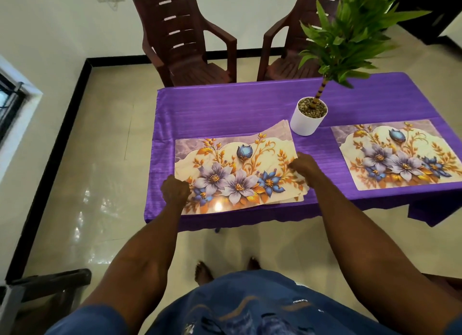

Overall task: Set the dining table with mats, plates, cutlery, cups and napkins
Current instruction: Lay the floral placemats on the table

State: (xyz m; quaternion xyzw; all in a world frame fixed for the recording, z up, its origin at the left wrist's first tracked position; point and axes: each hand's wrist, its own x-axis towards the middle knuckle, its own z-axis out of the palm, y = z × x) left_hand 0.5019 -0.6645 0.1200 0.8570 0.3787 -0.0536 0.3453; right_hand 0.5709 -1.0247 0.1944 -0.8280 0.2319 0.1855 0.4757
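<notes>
L hand (pixel 175 189) & R hand (pixel 303 166) both grip top mat (pixel 235 174) of stack, at its short ends; long axis runs L-R between them, w/ bare bench (pixel 225 104) beyond.

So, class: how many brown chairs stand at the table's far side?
2: one chair behind the table's far left corner, another to its right, partly hidden by the potted plant.

My desk (pixel 225 104), draped in purple cloth, carries a stack of floral mats (pixel 235 169) near me, a single mat (pixel 397 154) rightward, and a white potted plant (pixel 308 117) between.
</notes>
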